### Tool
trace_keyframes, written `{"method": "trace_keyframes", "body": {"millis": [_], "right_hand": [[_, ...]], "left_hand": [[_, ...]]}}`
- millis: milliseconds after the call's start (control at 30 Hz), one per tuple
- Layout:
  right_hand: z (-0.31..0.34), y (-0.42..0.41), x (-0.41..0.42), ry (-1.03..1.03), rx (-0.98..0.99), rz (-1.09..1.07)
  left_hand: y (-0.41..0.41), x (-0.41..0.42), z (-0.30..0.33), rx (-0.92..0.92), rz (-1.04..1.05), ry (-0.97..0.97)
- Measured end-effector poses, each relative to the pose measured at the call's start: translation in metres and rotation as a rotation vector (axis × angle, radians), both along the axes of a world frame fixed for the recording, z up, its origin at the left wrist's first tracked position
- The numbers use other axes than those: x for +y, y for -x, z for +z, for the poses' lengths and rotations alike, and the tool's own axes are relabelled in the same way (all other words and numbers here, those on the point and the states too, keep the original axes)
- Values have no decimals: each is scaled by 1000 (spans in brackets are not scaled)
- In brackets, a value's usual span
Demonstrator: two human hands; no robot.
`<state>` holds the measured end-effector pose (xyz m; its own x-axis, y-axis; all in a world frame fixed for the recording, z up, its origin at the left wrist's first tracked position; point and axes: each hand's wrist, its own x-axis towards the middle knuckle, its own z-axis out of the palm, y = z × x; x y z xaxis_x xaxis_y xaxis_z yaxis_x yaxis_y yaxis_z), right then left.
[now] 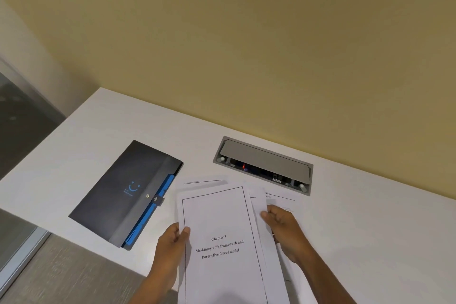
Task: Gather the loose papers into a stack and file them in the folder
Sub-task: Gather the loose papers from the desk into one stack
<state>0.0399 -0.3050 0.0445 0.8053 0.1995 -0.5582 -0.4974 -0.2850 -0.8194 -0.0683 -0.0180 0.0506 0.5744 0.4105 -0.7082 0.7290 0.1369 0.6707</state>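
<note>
Papers (219, 242) near centre on surface (370, 229), fanned. Left hand (170, 242) pinches the left edge; right hand (283, 229) curls on the right sheets. Light, floppy, slippery: hold both long edges. Folder (123, 192) left, closed.

There is one view only, from the person's head. It looks forward and down at the white desk (345, 217) from close above its near edge. The yellow wall (246, 44) fills the far part, and the floor (61, 274) shows at near left.

1 folder (125, 195), ~4 papers (222, 229), 2 hands (170, 242)
</note>
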Motion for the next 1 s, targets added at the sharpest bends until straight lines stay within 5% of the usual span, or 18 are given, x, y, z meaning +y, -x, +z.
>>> {"method": "trace_keyframes", "body": {"millis": [400,500,633,800,1000], "right_hand": [[-4,19,6,-113,171,78],[-6,1,-14,222,-30,73],[-18,-23,-52,750,-200,379],[-34,-34,-72,1015,-190,617],[-44,-20,-73,1078,-348,606]], "left_hand": [[25,-4,-15,85,-98,51],[33,0,-18,94,-81,-28],[48,8,-22,129,-61,-129],[64,19,-28,210,-64,-208],[72,19,-28,217,19,-203]]}}
